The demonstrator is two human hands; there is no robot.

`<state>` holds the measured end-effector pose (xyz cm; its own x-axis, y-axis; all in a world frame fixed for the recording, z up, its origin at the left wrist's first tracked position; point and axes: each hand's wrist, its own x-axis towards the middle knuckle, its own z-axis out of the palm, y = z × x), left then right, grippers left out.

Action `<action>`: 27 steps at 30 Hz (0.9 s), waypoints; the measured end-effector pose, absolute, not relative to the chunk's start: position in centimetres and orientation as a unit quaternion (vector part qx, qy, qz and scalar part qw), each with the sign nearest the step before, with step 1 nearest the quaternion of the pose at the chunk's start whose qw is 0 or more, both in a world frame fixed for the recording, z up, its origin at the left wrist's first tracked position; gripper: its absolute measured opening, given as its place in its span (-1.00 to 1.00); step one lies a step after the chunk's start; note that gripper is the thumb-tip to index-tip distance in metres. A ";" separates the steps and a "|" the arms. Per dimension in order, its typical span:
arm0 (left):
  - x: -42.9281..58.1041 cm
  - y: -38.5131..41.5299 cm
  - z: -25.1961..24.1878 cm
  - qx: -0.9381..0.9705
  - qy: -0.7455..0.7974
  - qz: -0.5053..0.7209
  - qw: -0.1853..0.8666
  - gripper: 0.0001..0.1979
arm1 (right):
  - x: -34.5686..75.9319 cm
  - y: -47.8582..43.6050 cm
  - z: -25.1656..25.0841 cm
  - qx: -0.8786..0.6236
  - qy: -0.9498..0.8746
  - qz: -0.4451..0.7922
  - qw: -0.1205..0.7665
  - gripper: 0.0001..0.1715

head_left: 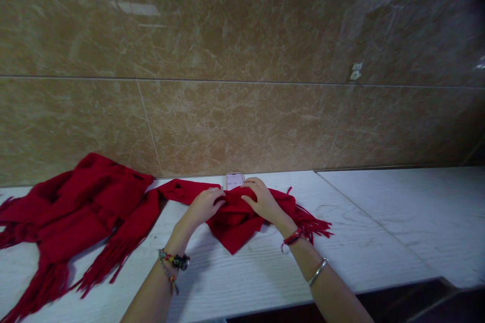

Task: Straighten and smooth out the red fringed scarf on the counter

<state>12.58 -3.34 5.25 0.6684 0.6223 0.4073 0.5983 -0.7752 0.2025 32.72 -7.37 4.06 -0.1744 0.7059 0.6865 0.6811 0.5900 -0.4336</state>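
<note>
A red scarf (232,227) with fringed ends lies bunched on the white table, one folded corner pointing toward me. From its left side my left hand (204,207) grips the cloth, thumb and fingers bent into it. My right hand (262,201) is curled over the cloth on the other side, its fingers gathering the fabric. Fringe spreads out beyond my right wrist. A small pale card or label (235,180) shows behind the scarf, partly covered by it. A red strip runs leftward into more red fringed fabric (87,207); whether it is one piece, I cannot tell.
The white wood-grain table (364,222) has a seam on the right and a front edge close to me. Brown marble-patterned tiles form the wall (242,126) right behind it. A small pale fitting (355,71) is on the wall. Something dark lies below the front edge.
</note>
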 end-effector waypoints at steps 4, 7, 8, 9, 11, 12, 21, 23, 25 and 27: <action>12.8 -3.6 5.2 0.914 0.327 0.239 0.028 -0.86 | 32.0 -7.5 3.9 -0.436 -0.805 0.010 0.401 -0.83; 12.5 -3.2 5.1 0.910 0.327 0.254 0.024 -0.85 | 32.8 -7.3 4.4 -0.469 -0.762 0.034 0.444 -0.87; 12.4 -3.0 5.1 0.907 0.333 0.257 0.015 -0.84 | 33.4 -7.2 4.6 -0.479 -0.740 0.044 0.470 -0.86; 12.1 -2.7 5.0 0.903 0.344 0.259 0.003 -0.82 | 34.1 -7.1 4.8 -0.488 -0.718 0.054 0.494 -0.85; 11.7 -2.2 4.9 0.890 0.371 0.265 -0.020 -0.82 | 35.6 -6.8 4.9 -0.511 -0.672 0.061 0.532 -0.83; 11.6 -2.0 4.8 0.883 0.383 0.271 -0.027 -0.82 | 36.2 -6.6 4.9 -0.525 -0.653 0.058 0.543 -0.82; 12.5 -2.7 4.3 0.875 0.379 0.299 -0.023 -0.76 | 33.4 -7.7 4.5 -0.444 -0.801 -0.032 0.401 -0.60; 12.7 -3.0 4.3 0.865 0.380 0.326 -0.030 -0.76 | 32.4 -7.9 4.3 -0.443 -0.818 -0.024 0.367 -0.65; 12.8 -3.2 4.4 0.858 0.378 0.346 -0.034 -0.75 | 32.2 -7.8 4.2 -0.450 -0.816 -0.015 0.362 -0.81; 12.7 -3.2 4.6 0.858 0.371 0.354 -0.028 -0.74 | 32.8 -7.4 4.2 -0.457 -0.800 -0.004 0.389 -0.90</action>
